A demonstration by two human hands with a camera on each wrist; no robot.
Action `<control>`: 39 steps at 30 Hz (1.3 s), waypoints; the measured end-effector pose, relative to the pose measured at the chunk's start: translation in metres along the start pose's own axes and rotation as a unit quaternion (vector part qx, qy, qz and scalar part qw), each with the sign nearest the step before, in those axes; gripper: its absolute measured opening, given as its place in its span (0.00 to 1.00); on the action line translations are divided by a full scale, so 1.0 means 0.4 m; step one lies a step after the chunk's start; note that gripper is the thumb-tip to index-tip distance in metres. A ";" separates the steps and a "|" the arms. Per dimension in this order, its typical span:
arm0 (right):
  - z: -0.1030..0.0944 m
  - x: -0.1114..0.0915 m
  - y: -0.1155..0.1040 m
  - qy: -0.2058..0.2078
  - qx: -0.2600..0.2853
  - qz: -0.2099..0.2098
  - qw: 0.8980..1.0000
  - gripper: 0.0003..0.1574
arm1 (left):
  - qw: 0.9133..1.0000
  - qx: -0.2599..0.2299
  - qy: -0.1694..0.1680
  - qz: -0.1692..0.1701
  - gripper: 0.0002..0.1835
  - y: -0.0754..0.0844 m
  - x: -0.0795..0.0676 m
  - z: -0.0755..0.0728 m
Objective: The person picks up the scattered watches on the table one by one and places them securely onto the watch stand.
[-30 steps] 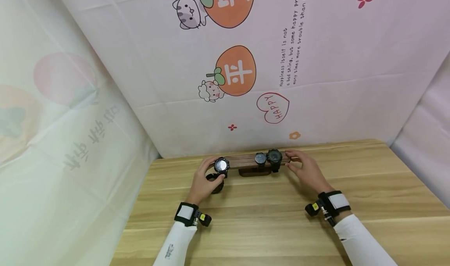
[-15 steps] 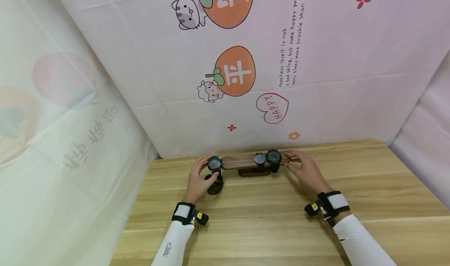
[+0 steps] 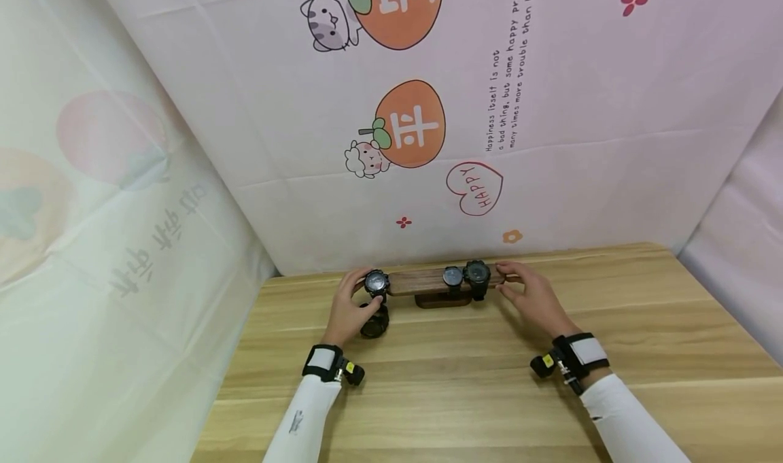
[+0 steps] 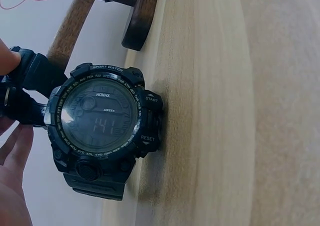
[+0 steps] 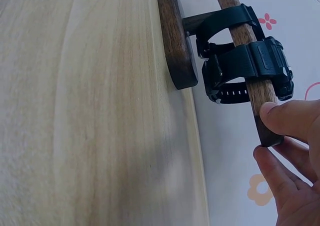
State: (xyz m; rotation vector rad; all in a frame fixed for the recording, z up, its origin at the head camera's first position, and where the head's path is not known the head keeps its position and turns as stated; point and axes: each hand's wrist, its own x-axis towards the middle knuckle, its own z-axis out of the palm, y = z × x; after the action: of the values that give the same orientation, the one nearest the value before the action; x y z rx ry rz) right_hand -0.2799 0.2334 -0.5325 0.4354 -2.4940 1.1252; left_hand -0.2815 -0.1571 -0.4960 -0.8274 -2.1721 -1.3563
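A dark wooden bar of a watch stand (image 3: 419, 283) runs along the back of the table. At its left end my left hand (image 3: 347, 315) holds a black wristwatch (image 3: 376, 283) between thumb and fingers; its strap (image 4: 37, 76) appears to go round the bar. My right hand (image 3: 538, 301) pinches the bar's right end, thumb against the wood in the right wrist view. Just inside that hand, a large black watch (image 3: 477, 272) and a smaller one (image 3: 453, 277) hang side by side with straps round the bar. Another black sport watch (image 4: 100, 116) sits on the table below my left hand.
The stand's wooden foot (image 5: 177, 41) is on the wood-grain table (image 3: 453, 395). Behind the table hangs a white printed cloth (image 3: 569, 191), with another pale cloth (image 3: 153, 245) along the left side.
My left hand and its watch have shifted left along the bar, then very slightly back right. The right hand and the two watches beside it have stayed put.
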 end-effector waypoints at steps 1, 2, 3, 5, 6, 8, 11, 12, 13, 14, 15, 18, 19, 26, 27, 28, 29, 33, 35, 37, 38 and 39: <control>0.000 0.000 -0.001 0.001 0.000 0.000 1.000 0.27 | 1.000 -0.001 -0.001 0.002 0.31 0.000 0.002 0.001; 0.001 0.000 -0.001 0.002 0.000 -0.001 1.000 0.27 | 1.000 -0.002 -0.001 0.004 0.31 0.000 0.002 0.001; 0.001 0.000 -0.002 0.002 0.001 -0.001 1.000 0.27 | 1.000 -0.001 -0.002 0.005 0.31 -0.001 0.002 0.002; 0.000 -0.001 -0.004 0.001 0.002 0.000 1.000 0.27 | 1.000 0.002 -0.004 0.007 0.31 -0.010 0.001 0.005; 0.000 -0.002 -0.004 0.000 0.002 0.001 1.000 0.27 | 1.000 0.003 -0.004 0.006 0.31 -0.011 0.001 0.006; -0.002 -0.002 -0.005 -0.001 0.002 0.003 1.000 0.27 | 1.000 0.008 -0.006 0.005 0.31 -0.017 0.000 0.009; -0.003 -0.001 -0.006 -0.003 0.003 0.004 1.000 0.27 | 1.000 0.010 -0.012 0.000 0.31 -0.016 0.003 0.013; -0.004 -0.001 -0.007 -0.003 0.004 0.003 1.000 0.27 | 1.000 0.008 -0.013 0.001 0.31 -0.014 0.004 0.014; -0.004 -0.001 -0.007 -0.004 0.004 0.003 1.000 0.27 | 1.000 0.008 -0.017 0.003 0.31 -0.018 0.005 0.017; -0.005 0.000 -0.007 -0.004 0.005 0.004 1.000 0.27 | 1.000 0.008 -0.020 0.006 0.30 -0.023 0.005 0.019; -0.005 0.000 -0.008 -0.005 0.007 0.004 1.000 0.27 | 1.000 0.007 -0.023 0.007 0.30 -0.023 0.007 0.020; -0.006 0.000 -0.010 -0.008 0.006 0.006 1.000 0.28 | 0.999 0.005 -0.031 0.009 0.30 -0.029 0.007 0.024; -0.006 0.000 -0.011 -0.008 0.006 0.008 1.000 0.28 | 0.999 0.006 -0.034 0.007 0.30 -0.031 0.006 0.026; -0.006 0.001 -0.013 -0.010 0.008 0.011 1.000 0.27 | 0.999 0.004 -0.040 -0.021 0.31 -0.072 0.007 0.043; -0.006 0.001 -0.013 -0.009 0.008 0.011 1.000 0.27 | 0.999 0.006 -0.042 -0.027 0.31 -0.080 0.008 0.046; -0.006 0.001 -0.012 -0.009 0.008 0.011 1.000 0.26 | 0.998 0.007 -0.044 -0.033 0.31 -0.088 0.009 0.049; -0.005 0.000 -0.012 -0.009 0.008 0.011 1.000 0.26 | 0.998 0.008 -0.048 -0.039 0.31 -0.095 0.010 0.052; -0.005 -0.001 -0.011 -0.006 0.008 0.010 1.000 0.26 | 0.996 0.011 -0.064 -0.056 0.32 -0.106 0.012 0.059; -0.005 -0.002 -0.010 -0.006 0.007 0.008 1.000 0.26 | 0.996 0.008 -0.071 -0.058 0.32 -0.108 0.012 0.062; -0.004 -0.004 -0.010 -0.007 0.007 0.007 1.000 0.27 | 0.996 0.005 -0.074 -0.057 0.32 -0.106 0.013 0.065; -0.004 -0.004 -0.010 -0.007 0.008 0.007 1.000 0.27 | 0.995 0.004 -0.076 -0.057 0.32 -0.104 0.013 0.067; -0.003 -0.005 -0.009 -0.007 0.007 0.008 1.000 0.26 | 0.996 0.002 -0.077 -0.054 0.32 -0.102 0.014 0.069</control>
State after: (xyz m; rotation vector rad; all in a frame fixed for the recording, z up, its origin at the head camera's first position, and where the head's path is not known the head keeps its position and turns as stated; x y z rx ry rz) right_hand -0.2763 0.2324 -0.5302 0.4303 -2.5071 1.1509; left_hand -0.3153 -0.1443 -0.5301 -0.8487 -2.3674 -1.3807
